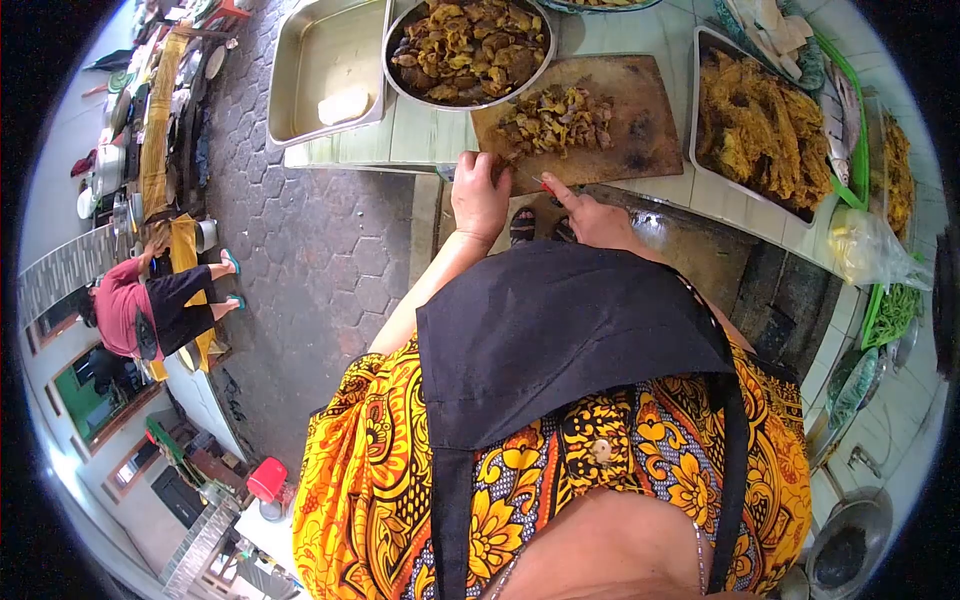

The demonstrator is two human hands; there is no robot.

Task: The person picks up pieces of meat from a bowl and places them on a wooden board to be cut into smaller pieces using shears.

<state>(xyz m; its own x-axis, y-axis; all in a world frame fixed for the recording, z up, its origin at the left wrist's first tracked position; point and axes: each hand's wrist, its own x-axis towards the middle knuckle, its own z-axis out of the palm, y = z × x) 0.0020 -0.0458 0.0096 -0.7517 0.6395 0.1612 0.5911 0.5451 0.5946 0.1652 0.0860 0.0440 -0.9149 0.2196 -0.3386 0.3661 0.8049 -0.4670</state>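
Note:
At the near left edge of a wooden cutting board, my left hand has its fingers curled over a brown piece of meat, mostly hidden under them. My right hand grips a knife by its red handle, index finger stretched forward along it. The blade is hardly visible and points toward my left hand. Just beyond both hands, a heap of cut yellow-brown meat lies on the board. A round metal bowl full of similar pieces stands behind the board's left part.
Left of the bowl is a rectangular metal tray with a white block in it. A tray of yellow fried food stands right of the board, near a fish and a plastic bag. Another person works at far left.

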